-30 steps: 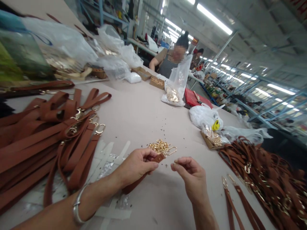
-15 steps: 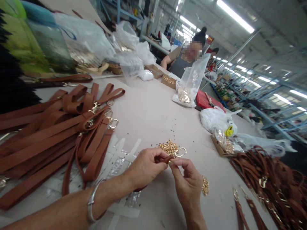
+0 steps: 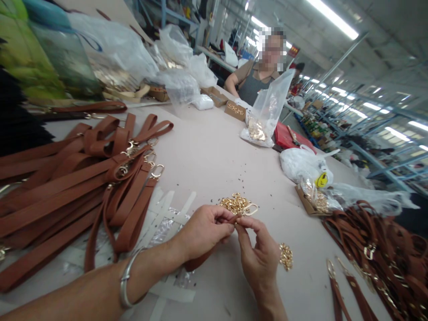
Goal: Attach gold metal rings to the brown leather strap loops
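Observation:
A brown leather strap (image 3: 201, 261) runs beneath my left hand (image 3: 202, 234), whose thumb and fingers are closed on it close to one end. That end carries an oval gold ring (image 3: 252, 208). My right hand (image 3: 259, 252) pinches the same end with thumb and index finger, touching the left fingertips. Whether a small metal piece lies inside this pinch is hidden. Just beyond the fingers is a heap of small gold hardware (image 3: 233, 203). A smaller heap of gold pieces (image 3: 286, 257) lies beside my right hand.
Brown straps with gold clasps (image 3: 67, 191) are piled at the left, and more brown straps (image 3: 384, 258) at the right. Across the table (image 3: 207, 151) stand plastic bags (image 3: 264, 120) and a cardboard box of hardware (image 3: 235, 110). A co-worker (image 3: 256, 80) sits opposite.
Both hands stay together at the strap's end, with slight finger movement. More of the strap shows below my left hand. The co-worker opposite has raised their head.

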`<state>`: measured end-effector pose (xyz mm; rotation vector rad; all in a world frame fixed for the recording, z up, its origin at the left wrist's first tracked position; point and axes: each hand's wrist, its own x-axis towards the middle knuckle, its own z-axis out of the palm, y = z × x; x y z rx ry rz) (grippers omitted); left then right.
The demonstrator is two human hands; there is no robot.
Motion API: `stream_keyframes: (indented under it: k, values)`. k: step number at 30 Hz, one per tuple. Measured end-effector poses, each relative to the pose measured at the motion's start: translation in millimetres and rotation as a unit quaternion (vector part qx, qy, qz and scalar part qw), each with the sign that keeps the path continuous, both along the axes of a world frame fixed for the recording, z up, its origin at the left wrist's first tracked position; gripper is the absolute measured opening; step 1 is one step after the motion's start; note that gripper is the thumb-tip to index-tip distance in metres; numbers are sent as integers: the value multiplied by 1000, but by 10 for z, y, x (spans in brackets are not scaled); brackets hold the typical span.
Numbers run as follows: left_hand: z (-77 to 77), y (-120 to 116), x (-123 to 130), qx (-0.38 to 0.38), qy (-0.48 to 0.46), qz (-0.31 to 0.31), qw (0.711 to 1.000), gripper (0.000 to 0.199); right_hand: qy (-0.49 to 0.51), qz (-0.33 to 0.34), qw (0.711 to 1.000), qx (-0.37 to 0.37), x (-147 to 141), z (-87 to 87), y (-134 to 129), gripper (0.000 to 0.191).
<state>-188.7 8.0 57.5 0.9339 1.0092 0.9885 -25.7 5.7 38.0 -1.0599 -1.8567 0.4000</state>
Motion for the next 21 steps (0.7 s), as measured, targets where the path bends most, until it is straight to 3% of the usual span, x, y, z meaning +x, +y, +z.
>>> stream_keyframes:
  k: [4, 12, 21]
  values:
    - [-41, 3, 4, -11, -13, -5, 1000, 13, -51, 35, 997, 35, -4, 65, 15, 23]
    - [-51, -1, 11, -18, -21, -2, 1000, 12, -56, 26, 995, 85, 47, 57, 42, 23]
    - [-20, -1, 0, -37, -17, -13, 999, 13, -26, 25, 999, 30, 96, 38, -9, 20]
